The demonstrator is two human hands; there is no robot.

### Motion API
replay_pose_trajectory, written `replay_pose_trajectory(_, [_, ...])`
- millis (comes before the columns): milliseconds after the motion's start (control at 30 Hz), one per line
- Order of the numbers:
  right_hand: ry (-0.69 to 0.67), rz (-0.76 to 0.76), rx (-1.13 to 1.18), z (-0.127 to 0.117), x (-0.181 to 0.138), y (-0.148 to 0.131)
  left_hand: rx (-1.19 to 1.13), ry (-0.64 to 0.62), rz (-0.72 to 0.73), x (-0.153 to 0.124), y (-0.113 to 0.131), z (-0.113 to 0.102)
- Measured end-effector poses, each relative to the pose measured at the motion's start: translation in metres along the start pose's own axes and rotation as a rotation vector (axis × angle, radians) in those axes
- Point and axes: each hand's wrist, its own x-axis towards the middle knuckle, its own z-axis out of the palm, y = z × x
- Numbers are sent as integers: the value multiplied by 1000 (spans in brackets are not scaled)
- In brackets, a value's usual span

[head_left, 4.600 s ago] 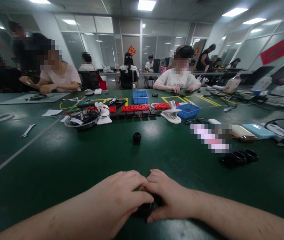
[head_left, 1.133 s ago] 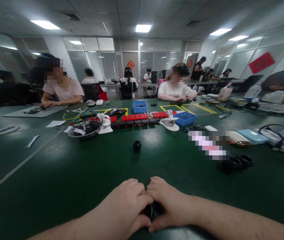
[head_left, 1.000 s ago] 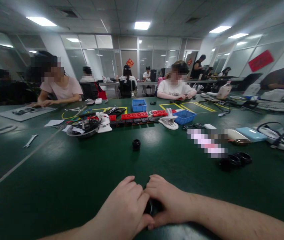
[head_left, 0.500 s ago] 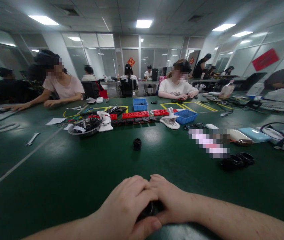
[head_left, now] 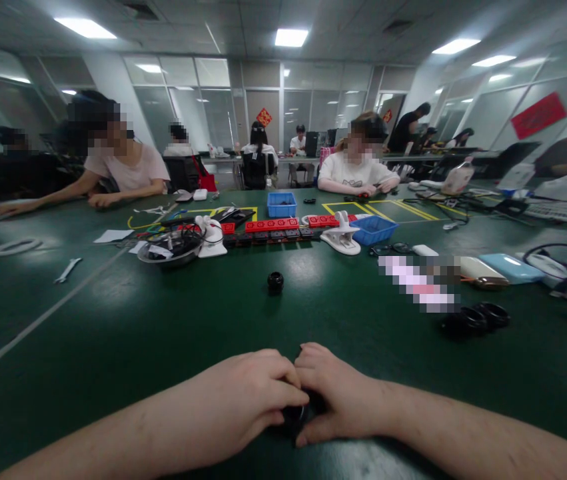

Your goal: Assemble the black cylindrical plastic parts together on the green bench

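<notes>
At the near edge of the green table, my left hand [head_left: 243, 393] and my right hand [head_left: 338, 393] are closed around a dark, round black part [head_left: 295, 415]. Fingers cover most of this part, so its exact kind does not show. My left hand grips its left side with thumb and fingers, while the right one wraps its far and right side. Straight ahead on the table stands a small black cylindrical piece [head_left: 275, 283] with a ribbed look. Farther right lie black ring-shaped parts [head_left: 469, 323], apart from both hands.
Across the table runs a row of red and black blocks [head_left: 272, 228], with blue bins [head_left: 282, 205], white clamps [head_left: 342, 235] and a metal bowl of cables [head_left: 170, 250]. A wrench [head_left: 68, 270] lies left. Power banks [head_left: 512, 268] lie right. Co-workers sit opposite.
My left hand has turned and shifted its grip on the black part, its thumb drawing back to the left. My right hand stays around the part, with its thumb now showing more.
</notes>
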Motion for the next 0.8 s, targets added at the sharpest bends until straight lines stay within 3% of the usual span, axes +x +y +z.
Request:
replay_pose_trajectory(200, [-10,2,1,-2,0,-1,27,-32,-82,2,6,-4])
replay_pose_trajectory(367, [9,8,11,-1,0,0,212,-53,-253,9,13,9])
replay_pose_trajectory(567, [31,-6,-27,1,1,0,418,56,-312,10,18,33])
replay_pose_trajectory(800, [26,-15,-61,0,0,-1,387,121,-381,9,19,33])
